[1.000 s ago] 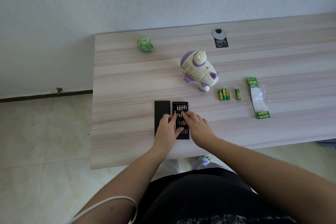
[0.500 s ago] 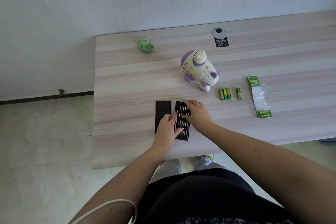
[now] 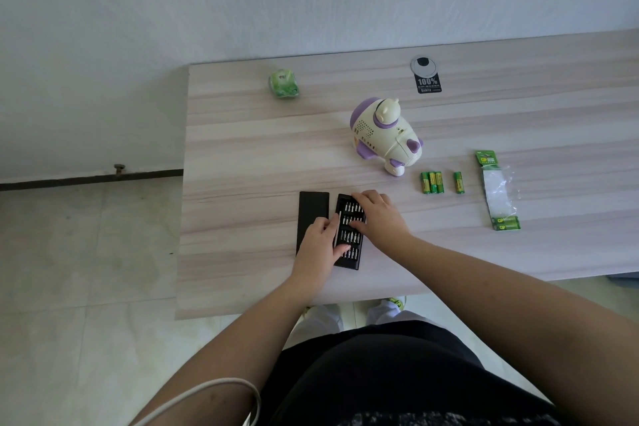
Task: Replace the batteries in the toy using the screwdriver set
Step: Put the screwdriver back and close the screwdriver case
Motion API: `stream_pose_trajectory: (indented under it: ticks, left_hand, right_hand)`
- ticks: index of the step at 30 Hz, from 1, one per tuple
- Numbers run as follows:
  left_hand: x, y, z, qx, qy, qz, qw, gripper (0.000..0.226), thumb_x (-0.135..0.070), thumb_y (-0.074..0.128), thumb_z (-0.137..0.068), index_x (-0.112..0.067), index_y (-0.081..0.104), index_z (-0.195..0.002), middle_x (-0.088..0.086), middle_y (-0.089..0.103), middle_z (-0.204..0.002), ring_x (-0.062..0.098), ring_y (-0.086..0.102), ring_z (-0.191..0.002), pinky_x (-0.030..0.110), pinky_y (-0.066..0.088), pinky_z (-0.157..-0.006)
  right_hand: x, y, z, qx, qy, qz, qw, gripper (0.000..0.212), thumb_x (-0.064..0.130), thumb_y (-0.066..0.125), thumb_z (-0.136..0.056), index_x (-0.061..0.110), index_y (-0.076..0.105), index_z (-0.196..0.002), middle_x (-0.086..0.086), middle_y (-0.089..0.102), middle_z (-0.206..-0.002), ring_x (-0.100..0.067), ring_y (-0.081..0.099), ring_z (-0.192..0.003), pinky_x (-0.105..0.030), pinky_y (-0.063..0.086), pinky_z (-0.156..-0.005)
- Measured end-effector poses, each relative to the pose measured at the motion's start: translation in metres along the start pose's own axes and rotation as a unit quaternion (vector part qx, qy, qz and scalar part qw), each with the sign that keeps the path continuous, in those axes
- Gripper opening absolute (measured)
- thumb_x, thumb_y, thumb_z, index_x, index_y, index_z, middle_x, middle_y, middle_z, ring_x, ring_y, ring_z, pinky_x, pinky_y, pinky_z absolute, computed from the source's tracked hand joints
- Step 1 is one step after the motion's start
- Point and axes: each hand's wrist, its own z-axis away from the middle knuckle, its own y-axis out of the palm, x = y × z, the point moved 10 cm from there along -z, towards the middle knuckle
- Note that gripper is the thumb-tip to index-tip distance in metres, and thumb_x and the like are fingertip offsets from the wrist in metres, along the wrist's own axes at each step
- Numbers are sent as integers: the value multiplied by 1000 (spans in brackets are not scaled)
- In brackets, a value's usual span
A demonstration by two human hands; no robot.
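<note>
Black rectangular plastic screwdriver-bit tray (image 3: pixel 349 235) lies near the front edge of the pale wood-grain table (image 3: pixel 242 156), long axis running away from the person, its flat black lid (image 3: pixel 311 214) just beside it on the left. Left hand (image 3: pixel 320 247) rests over the tray's left edge, thumb and fingers curled; looks like it pinches a thin silver driver shaft (image 3: pixel 339 225) lying along the tray's length, but too small to be sure. Right hand (image 3: pixel 378 214) covers the tray's far-right corner, fingers bent down onto the bit rows, holding the tray steady or picking a bit; cannot tell which. White-and-purple plastic animal toy (image 3: pixel 385 135) stands farther back and to the right of the tray, nearer the right hand, not yet touched. Four green-yellow batteries (image 3: pixel 439 182) lie right of the toy, beside the opened battery pack (image 3: pixel 498 190). Both forearms reach in from below, wrists low on the table.
</note>
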Motion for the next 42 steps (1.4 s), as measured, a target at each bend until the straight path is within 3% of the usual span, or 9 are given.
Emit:
stream_pose_trajectory:
  ticks: [3, 6, 10, 15, 21, 25, 32, 38, 42]
  left_hand:
    - [0, 0, -2, 7, 0, 4, 1000, 63, -29, 65, -90, -10, 40, -144, 10, 48, -121, 22, 48, -110, 32, 43, -97]
    - [2, -7, 0, 3, -8, 75, 997, 53, -30, 65, -90, -13, 48, -138, 3, 49, -114, 13, 50, -94, 27, 46, -88]
    - [20, -39, 4, -106, -46, 150, 982, 29, -23, 60, -94, -15, 60, -123, -3, 52, -99, 11, 53, -76, 27, 50, -75]
    - [44, -49, -1, -146, -102, 70, 982, 37, -30, 59, -93, -16, 56, -127, 5, 53, -114, 21, 52, -103, 37, 47, -90]
    - [34, -35, -9, -121, -29, -24, 992, 45, -30, 57, -93, -13, 54, -134, 9, 55, -129, 29, 51, -120, 42, 42, -98]
    - [29, -20, -10, -87, 0, -47, 995, 50, -31, 51, -97, -13, 44, -143, 14, 39, -150, 32, 36, -138, 45, 34, -112]
    - [31, -17, -8, -23, 99, 8, 995, 57, -9, 52, -92, -15, 37, -147, 8, 34, -153, 24, 31, -141, 40, 26, -118]
    - [28, -29, -8, -37, 101, -28, 994, 67, -33, 57, -90, -14, 31, -149, 9, 35, -152, 25, 32, -139, 43, 27, -116]
    - [24, -15, -26, -5, 32, -74, 997, 86, -44, 63, -88, -13, 17, -153, 10, 23, -158, 27, 20, -146, 42, 21, -119]
  right_hand:
    - [-3, 0, 3, -4, 6, -3, 1000, 64, 36, 63, -90, 18, 36, -145, -5, 43, -140, -26, 38, -128, -37, 35, -108]
    - [-9, -2, 5, -10, 23, -4, 1000, 64, 39, 63, -88, 20, 37, -144, -4, 45, -137, -25, 40, -127, -39, 38, -105]
    - [-29, -6, 8, -18, 77, -15, 997, 66, 43, 65, -86, 23, 38, -142, -4, 46, -134, -25, 41, -125, -39, 39, -101]
    - [-53, -11, 14, -28, 137, -28, 990, 70, 49, 66, -83, 23, 38, -142, -7, 48, -130, -26, 43, -122, -39, 39, -100]
    - [-73, -10, 24, -38, 193, -60, 979, 74, 56, 67, -80, 23, 39, -139, -9, 51, -125, -29, 48, -118, -41, 41, -96]
    - [-84, -11, 34, -45, 211, -85, 973, 70, 54, 68, -80, 22, 41, -137, -10, 52, -120, -32, 51, -112, -41, 42, -94]
    - [-106, -14, 47, -68, 252, -124, 957, 68, 53, 69, -80, 21, 44, -135, -14, 52, -118, -34, 51, -111, -42, 44, -92]
    - [-122, -18, 57, -90, 273, -146, 947, 68, 50, 69, -82, 18, 43, -136, -16, 50, -120, -36, 49, -113, -44, 43, -94]
    - [-127, -17, 57, -75, 263, -175, 946, 62, 49, 68, -82, 20, 44, -132, -16, 52, -119, -35, 53, -110, -43, 46, -91]
